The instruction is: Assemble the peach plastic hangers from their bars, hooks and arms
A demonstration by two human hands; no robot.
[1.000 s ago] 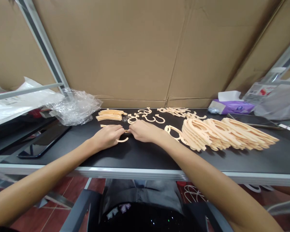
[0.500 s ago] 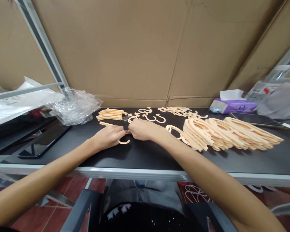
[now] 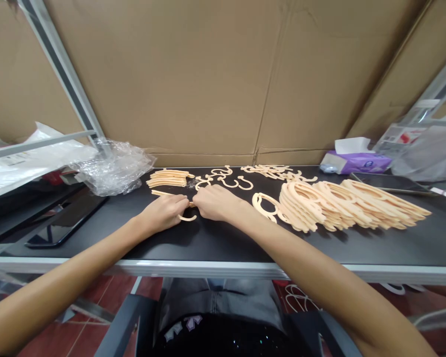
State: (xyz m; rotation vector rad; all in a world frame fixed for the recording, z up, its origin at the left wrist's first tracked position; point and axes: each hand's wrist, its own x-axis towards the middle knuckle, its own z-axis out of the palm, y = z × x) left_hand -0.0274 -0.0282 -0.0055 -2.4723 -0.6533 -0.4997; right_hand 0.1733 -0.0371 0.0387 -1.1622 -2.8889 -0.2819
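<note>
My left hand is closed on a beige plastic hanger; its curved hook sticks out below the fingers and a straight arm end shows above them. Against it, the fingers of my right hand are closed on the same hanger's joint, mostly hidden between the two hands. Just beyond my left hand lies a stack of straight hanger arms. Loose hanger hooks are scattered behind my right hand. A single folded hanger rests right of my right wrist, touching a large row of overlapping hangers.
More loose hanger parts lie by the cardboard wall. Crumpled clear plastic and a dark phone are on the left. A purple tissue pack and a dark flat device sit at the back right.
Both hands stay together on the hanger with almost the same grip. The whole view has shifted slightly; nothing on the table has visibly moved.
</note>
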